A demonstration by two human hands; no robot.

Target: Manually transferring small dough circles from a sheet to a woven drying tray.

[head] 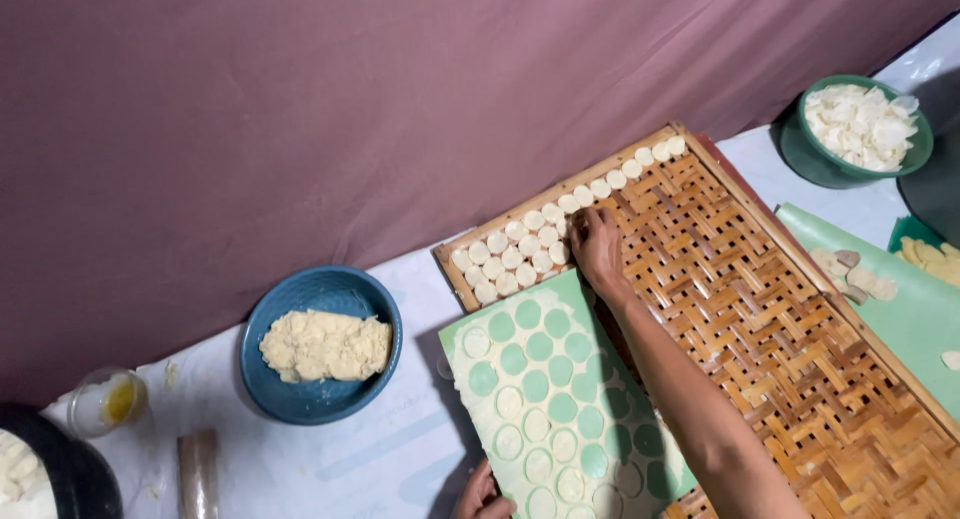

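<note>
right hand (597,247): on woven bamboo tray (790,349), fingers pinched on a dough disc (577,222) at the end of the rows
dough discs (520,249): rows in tray's far left corner
left hand (482,497): fingers curled on near edge of green mat (555,354); grip unclear
green mat: dough sheet with round cutouts, overlapping tray
blue bowl (320,344): dough lump, left on surface
green bowl (862,129): scraps, far right

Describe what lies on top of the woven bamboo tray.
Small pale dough discs fill the woven bamboo tray at its far corner; the right hand touches them. A green mat overlaps its edge, hiding that part.
</note>
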